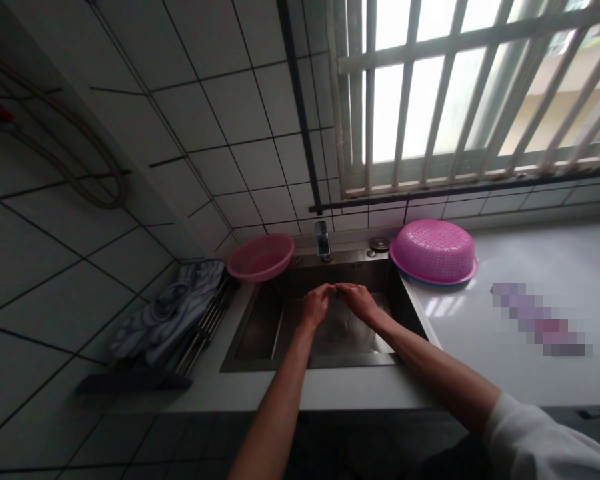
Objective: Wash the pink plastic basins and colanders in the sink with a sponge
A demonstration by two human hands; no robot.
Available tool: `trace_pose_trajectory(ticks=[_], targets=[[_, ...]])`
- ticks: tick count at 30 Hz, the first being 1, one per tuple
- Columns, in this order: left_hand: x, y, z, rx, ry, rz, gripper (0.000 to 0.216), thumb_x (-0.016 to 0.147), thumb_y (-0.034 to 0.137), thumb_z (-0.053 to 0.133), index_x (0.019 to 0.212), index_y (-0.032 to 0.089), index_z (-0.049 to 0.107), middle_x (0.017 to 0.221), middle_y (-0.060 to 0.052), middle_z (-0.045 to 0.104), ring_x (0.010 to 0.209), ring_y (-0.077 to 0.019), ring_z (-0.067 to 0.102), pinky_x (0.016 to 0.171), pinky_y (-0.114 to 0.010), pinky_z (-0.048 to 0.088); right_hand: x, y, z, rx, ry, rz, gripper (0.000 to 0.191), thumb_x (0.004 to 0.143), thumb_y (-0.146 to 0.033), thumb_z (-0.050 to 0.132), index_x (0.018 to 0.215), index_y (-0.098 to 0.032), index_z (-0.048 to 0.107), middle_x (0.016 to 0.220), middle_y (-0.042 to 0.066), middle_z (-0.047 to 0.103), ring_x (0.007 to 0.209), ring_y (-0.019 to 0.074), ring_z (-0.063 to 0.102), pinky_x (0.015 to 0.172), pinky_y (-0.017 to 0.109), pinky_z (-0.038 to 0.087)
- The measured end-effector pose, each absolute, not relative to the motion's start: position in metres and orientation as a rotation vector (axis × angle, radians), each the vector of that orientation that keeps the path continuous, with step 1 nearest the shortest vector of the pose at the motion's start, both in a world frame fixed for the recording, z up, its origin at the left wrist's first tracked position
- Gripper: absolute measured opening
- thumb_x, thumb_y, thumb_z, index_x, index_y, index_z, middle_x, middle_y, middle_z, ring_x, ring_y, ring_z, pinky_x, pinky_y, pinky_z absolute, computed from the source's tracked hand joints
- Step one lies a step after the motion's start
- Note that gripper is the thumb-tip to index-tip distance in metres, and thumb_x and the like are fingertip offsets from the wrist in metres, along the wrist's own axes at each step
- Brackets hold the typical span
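Both my hands reach out over the steel sink (pixel 260 333), right below the faucet (pixel 323 240). My left hand (pixel 316 305) and my right hand (pixel 356 300) meet at the fingertips, fingers curled and pinched together around something small and dark that I cannot make out. A pale rounded thing, perhaps a bowl or pot (pixel 353 333), lies in the sink bottom beneath my hands.
A pink basin (pixel 260 257) stands at the sink's back left corner. An upturned pink basket (pixel 434 252) rests on the white counter (pixel 530 267) at the right. A crumpled cloth (pixel 173 313) lies on a rack at the left. Tiled walls and a barred window (pixel 455 93) close the back.
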State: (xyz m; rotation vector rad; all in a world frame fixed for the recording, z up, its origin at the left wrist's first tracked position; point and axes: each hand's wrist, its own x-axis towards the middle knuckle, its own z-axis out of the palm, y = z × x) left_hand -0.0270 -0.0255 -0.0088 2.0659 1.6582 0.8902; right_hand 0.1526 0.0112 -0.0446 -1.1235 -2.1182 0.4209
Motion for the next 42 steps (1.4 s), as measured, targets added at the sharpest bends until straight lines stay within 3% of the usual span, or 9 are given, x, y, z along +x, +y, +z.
trace_pose_trajectory(ticks=[8, 17, 23, 30, 36, 42], targets=[[-0.037, -0.025, -0.002, 1.780, 1.975, 1.215, 0.014, 0.094, 0.025, 0.059, 0.106, 0.027, 0.067, 0.105, -0.003, 0.078, 0.098, -0.0194, 0.073, 0.084, -0.026, 0.051, 0.179, 0.027, -0.048, -1.285, -1.778, 0.524, 0.027, 0.094, -0.026, 0.063, 0.118, -0.028, 0.075, 0.113, 0.002, 0.077, 0.103, 0.0223, 0.074, 0.096, 0.034, 0.057], [-0.030, -0.023, -0.002, 2.018, 1.874, 0.982, 0.011, 0.097, 0.031, 0.058, 0.101, 0.030, 0.067, 0.104, 0.000, 0.078, 0.099, -0.0204, 0.073, 0.078, -0.025, 0.048, 0.163, 0.018, -0.040, -1.202, -1.918, 0.495, 0.027, 0.093, -0.025, 0.066, 0.117, -0.030, 0.076, 0.115, 0.002, 0.076, 0.105, 0.0232, 0.074, 0.098, 0.034, 0.056], [-0.028, -0.020, -0.005, 1.937, 1.852, 1.060, 0.010, 0.093, 0.024, 0.061, 0.101, 0.029, 0.066, 0.105, 0.000, 0.078, 0.099, -0.0184, 0.073, 0.082, -0.025, 0.049, 0.162, 0.020, -0.034, -1.176, -1.970, 0.445, 0.031, 0.093, -0.022, 0.065, 0.122, -0.028, 0.072, 0.121, 0.003, 0.074, 0.108, 0.0217, 0.072, 0.099, 0.032, 0.055], [-0.053, -0.019, -0.002, 1.631, 2.070, 1.431, 0.011, 0.093, 0.023, 0.057, 0.103, 0.023, 0.062, 0.106, -0.007, 0.076, 0.100, -0.0212, 0.072, 0.085, -0.028, 0.051, 0.199, 0.038, -0.054, -1.486, -1.712, 0.513, 0.024, 0.091, -0.028, 0.067, 0.113, -0.025, 0.075, 0.101, 0.005, 0.079, 0.092, 0.0240, 0.076, 0.086, 0.032, 0.058], [-0.030, -0.027, -0.002, 1.928, 1.842, 1.031, 0.008, 0.093, 0.024, 0.060, 0.098, 0.029, 0.066, 0.102, 0.001, 0.077, 0.099, -0.0184, 0.072, 0.083, -0.025, 0.050, 0.158, 0.020, -0.043, -1.263, -1.961, 0.454, 0.029, 0.092, -0.021, 0.064, 0.119, -0.028, 0.074, 0.117, 0.003, 0.076, 0.103, 0.0226, 0.074, 0.095, 0.032, 0.055], [-0.038, -0.021, -0.008, 1.764, 1.906, 1.366, 0.011, 0.092, 0.023, 0.060, 0.101, 0.026, 0.065, 0.102, -0.002, 0.076, 0.096, -0.0191, 0.072, 0.085, -0.027, 0.051, 0.173, 0.028, -0.040, -1.311, -1.798, 0.446, 0.032, 0.094, -0.024, 0.062, 0.124, -0.026, 0.071, 0.116, 0.004, 0.076, 0.102, 0.0227, 0.074, 0.094, 0.032, 0.055]])
